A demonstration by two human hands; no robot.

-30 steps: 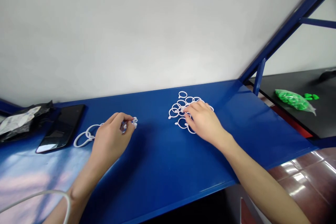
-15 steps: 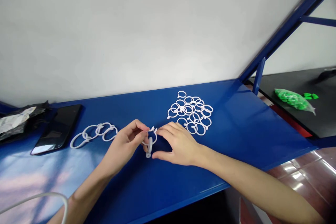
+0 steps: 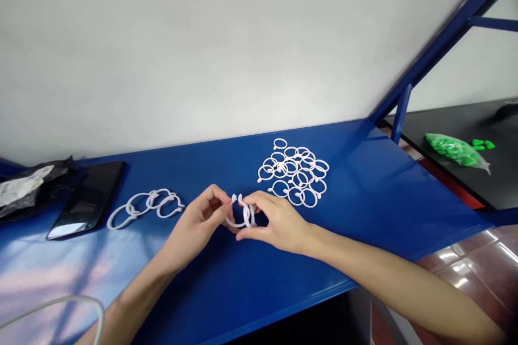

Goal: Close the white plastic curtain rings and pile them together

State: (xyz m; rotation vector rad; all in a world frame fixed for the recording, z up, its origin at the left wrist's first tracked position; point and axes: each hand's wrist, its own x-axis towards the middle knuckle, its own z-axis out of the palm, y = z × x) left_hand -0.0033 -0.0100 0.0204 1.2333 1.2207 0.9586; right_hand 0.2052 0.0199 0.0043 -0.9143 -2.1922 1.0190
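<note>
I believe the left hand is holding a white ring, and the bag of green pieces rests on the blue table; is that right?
Not quite: the head view shows the bag of green pieces on the black table; the left hand does hold a white ring.

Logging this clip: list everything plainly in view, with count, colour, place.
Held plastic rings: at least two, white, between hands
Overlapping plastic rings: about four, white, table's left
Piled plastic rings: many, white, right of centre
Glossy flat device: one, black, left
Labelled plastic packet: one, black, far left
Cable: one, white, lower left
Table: one, blue, centre
Wall: one, pale grey, behind
Frame: one, blue, right
Second tabletop: one, black, far right
Clear bag: one, green contents, second tabletop
Loose pieces: three, green, beside bag
Tiled floor: one, reddish, lower right
Left hand: one, bare, at rings
Right hand: one, bare, at rings
</note>
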